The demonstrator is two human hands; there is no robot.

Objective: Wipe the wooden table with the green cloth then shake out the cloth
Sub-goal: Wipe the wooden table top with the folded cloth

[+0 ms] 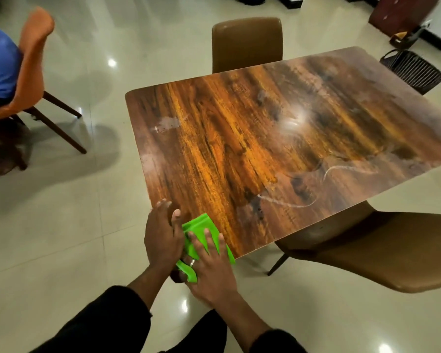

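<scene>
A folded green cloth [201, 227] lies on the near corner of the wooden table [278, 138], partly hanging over its edge. My right hand [211, 266] lies flat on the cloth with straight fingers, a ring on one finger. To the cloth's left, my left hand [163, 235] rests on the table corner, its fingers extended and its thumb beside the cloth. The tabletop shows pale smears and curved streaks near the middle and right.
A brown chair [247, 44] stands at the table's far side and another brown chair [382, 250] at the near right. On an orange chair [28, 72] at far left sits a person. A dark wire basket [413, 72] rests on the glossy tiled floor.
</scene>
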